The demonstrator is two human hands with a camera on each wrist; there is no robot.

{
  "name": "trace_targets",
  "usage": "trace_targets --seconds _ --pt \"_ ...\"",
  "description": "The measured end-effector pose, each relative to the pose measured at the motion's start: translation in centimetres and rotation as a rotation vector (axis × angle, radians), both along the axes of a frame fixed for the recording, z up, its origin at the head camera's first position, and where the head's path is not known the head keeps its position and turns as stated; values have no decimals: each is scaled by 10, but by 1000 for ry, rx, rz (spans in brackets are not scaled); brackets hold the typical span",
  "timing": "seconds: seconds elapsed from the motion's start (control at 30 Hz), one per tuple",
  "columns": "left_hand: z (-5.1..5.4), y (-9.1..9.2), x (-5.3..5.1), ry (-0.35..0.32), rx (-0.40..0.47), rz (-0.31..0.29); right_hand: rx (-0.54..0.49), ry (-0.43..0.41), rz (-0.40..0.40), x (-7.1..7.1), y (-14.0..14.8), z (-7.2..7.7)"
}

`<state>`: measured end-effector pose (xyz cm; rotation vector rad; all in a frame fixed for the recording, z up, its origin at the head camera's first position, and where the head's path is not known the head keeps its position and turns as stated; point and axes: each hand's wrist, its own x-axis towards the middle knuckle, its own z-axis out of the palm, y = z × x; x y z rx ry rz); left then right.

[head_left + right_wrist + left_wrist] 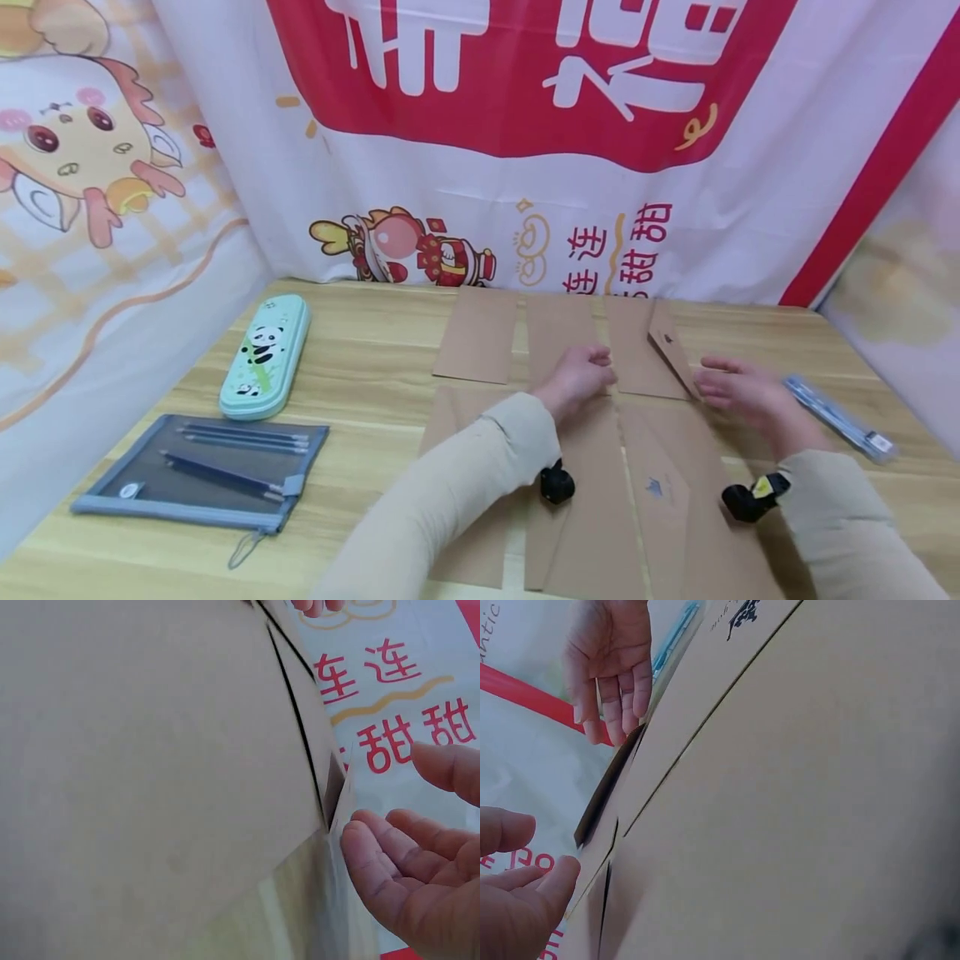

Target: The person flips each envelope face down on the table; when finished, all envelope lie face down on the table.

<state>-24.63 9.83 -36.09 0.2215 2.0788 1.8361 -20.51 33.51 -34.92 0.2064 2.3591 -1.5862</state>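
Brown kraft-paper pieces that look like envelopes lie in two rows on the table. My right hand (738, 392), fingers loosely extended, is beside the raised flap (672, 346) of the back right envelope (633, 354); whether it touches is unclear. Over the back middle envelope (558, 325) hovers my left hand (581, 377), its fingers relaxed with nothing between them. The back left envelope (476, 342) lies flat. In front are the left (480, 542), middle (600, 533) and right (675, 500) ones; the right bears a small dark print. In the right wrist view, my right hand (420, 877) has thumb and fingers apart.
A mint panda pencil case (266, 354) and a grey mesh zip pouch (202, 471) with pens lie on the left of the wooden table (360, 367). A clear blue pack of pens (840, 417) is at the right. Printed cloth (450, 183) hangs behind the table.
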Motion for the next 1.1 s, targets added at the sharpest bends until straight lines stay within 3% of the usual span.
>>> trace_targets --seconds 0.17,0.47,0.8,0.93,1.1 --pt "-5 8 1 -28 -4 -2 -25 -1 -5 -3 1 -6" --pt "-5 13 4 -85 -50 11 -18 27 -5 -3 -1 -10" --pt "-6 17 3 -94 55 71 1 -14 -27 -1 -1 -8" --pt "-7 16 4 -73 80 102 1 -14 -8 -2 -2 -8" --pt "-9 14 4 18 77 150 -20 14 66 -5 -8 -7"
